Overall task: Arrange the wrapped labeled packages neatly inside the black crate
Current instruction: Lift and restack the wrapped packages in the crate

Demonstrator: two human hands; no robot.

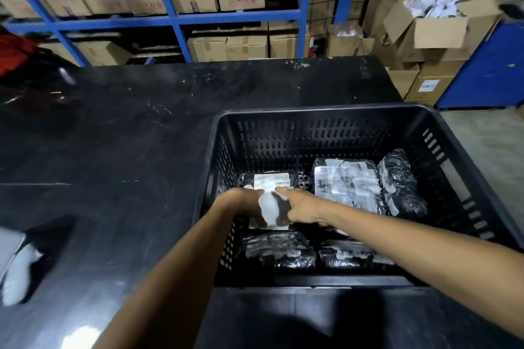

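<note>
A black slotted crate [326,113] stands on the dark table at the right. Several black-wrapped packages with white labels lie inside it: a large one [347,183] at the back right, a narrow one [401,183] against the right wall, and two [279,249] [350,256] along the near wall. Both my hands are down in the crate on a labeled package [272,183] at the left. My left hand [245,205] grips its left edge and my right hand [302,205] holds its right side. The hands hide part of the label.
The black table [127,136] stretches left of the crate. A blurred white and black package [19,261] lies near its left edge. Blue shelving [175,20] with cardboard boxes stands behind, and open cartons [431,25] pile up at the back right.
</note>
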